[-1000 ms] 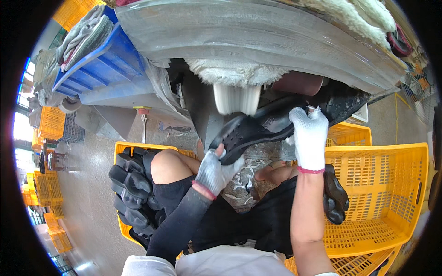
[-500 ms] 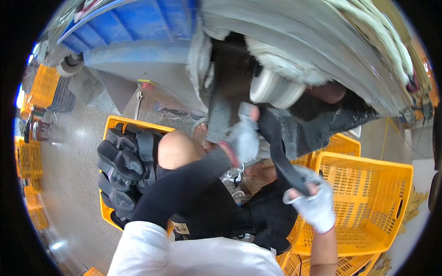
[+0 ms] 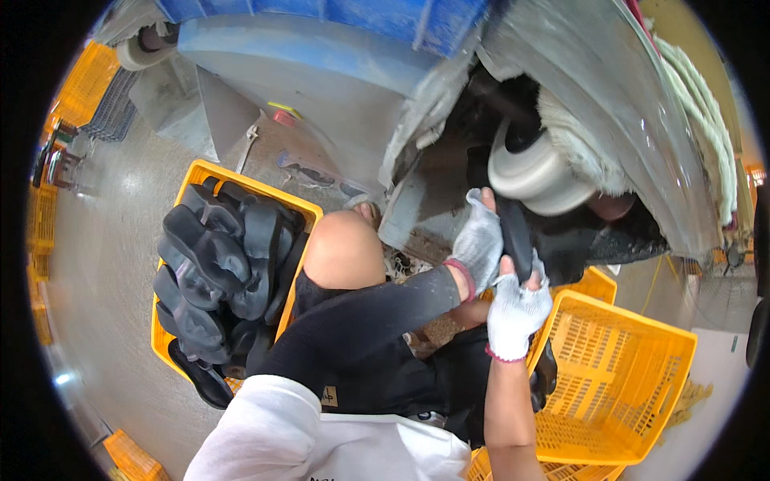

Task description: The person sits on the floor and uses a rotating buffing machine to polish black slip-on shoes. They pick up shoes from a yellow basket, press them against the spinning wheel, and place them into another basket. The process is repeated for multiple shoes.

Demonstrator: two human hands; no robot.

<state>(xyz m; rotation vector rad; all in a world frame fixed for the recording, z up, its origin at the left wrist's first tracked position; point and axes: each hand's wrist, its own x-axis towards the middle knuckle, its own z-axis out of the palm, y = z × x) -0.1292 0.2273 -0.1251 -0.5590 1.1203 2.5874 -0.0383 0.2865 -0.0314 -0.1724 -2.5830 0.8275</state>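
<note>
A black shoe sole is held upright and tilted by both gloved hands in front of a white wheel. My left hand, in a grey-white fingerless glove, is closed on its left edge, thumb near the top. Closer to me, my right hand, gloved likewise, grips the sole's lower end. The sole's upper end lies at the wheel's lower rim; whether it touches I cannot tell. More black soles are heaped in a yellow crate to the left of my knee.
A second yellow plastic crate with slotted walls stands at my right, above other crates. Clear plastic sheeting and white fluffy cloth hang around the wheel. A blue bin is at the far edge, above a grey housing.
My hands have come together on the sole, which has moved up against the wheel area. The view has shifted, so the wheel now appears further right.
</note>
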